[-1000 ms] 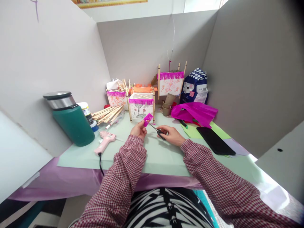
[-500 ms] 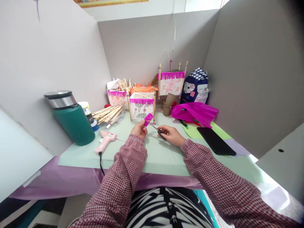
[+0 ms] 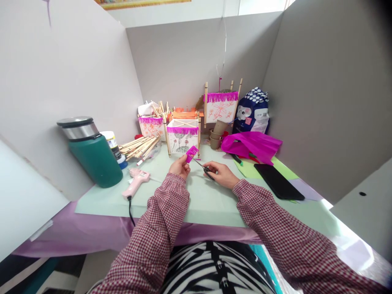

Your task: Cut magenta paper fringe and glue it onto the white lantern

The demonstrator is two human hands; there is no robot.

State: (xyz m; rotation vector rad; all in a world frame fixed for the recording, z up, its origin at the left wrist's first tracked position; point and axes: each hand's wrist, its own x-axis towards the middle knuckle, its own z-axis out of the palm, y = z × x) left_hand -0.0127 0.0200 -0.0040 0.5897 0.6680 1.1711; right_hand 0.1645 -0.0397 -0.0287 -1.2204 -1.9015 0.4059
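Scissors (image 3: 208, 173) with dark handles sit in the right hand (image 3: 223, 174), whose fingers curl round the loops, the blades pointing left and away toward a small magenta paper piece (image 3: 191, 153). The left hand (image 3: 180, 168) pinches that piece between thumb and fingers, above the middle of the pale green table cover (image 3: 202, 204), with its slit, fringe-like edge turned right. Compared with a second ago, almost nothing differs: both grips, the paper and the scissors keep nearly the same places, and the whole view has only slid very slightly

Much is hard to make out. The right fingers hide part of the handles, and I cannot tell how far the blades are spread or whether their tips touch the paper. The piece covers the lower right part of a stick-framed box (image 3: 183, 141) on the far side, which in turn blocks some orange material behind it. At left, a green bottle (image 3: 94, 161) hides much of a white-topped jar (image 3: 109, 139), and the cord of a pink glue gun (image 3: 136, 183) passes out of sight at the near edge. At far right, a crumpled magenta sheet (image 3: 251, 146) covers the lower part of a dark blue bag (image 3: 251, 110)
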